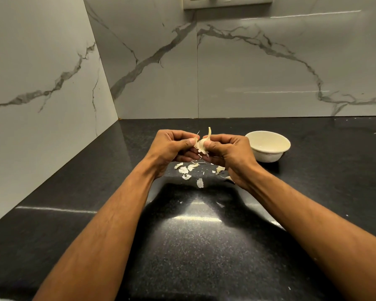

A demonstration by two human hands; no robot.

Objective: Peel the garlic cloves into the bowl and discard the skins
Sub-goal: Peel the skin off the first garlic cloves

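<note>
A pale piece of garlic [202, 144] with papery skin and a thin stalk pointing up is held above the black counter. My left hand [174, 146] pinches its left side with thumb and curled fingers. My right hand [228, 152] grips its right side, thumb pressed on it. A white bowl [267, 146] stands just right of my right hand; I see nothing inside it. Several loose bits of garlic skin [188, 169] lie on the counter under my hands.
The black speckled counter [195, 235] runs into a corner of marble-patterned walls [41, 88] at the left and back. A switch plate [227, 2] is on the back wall, high up.
</note>
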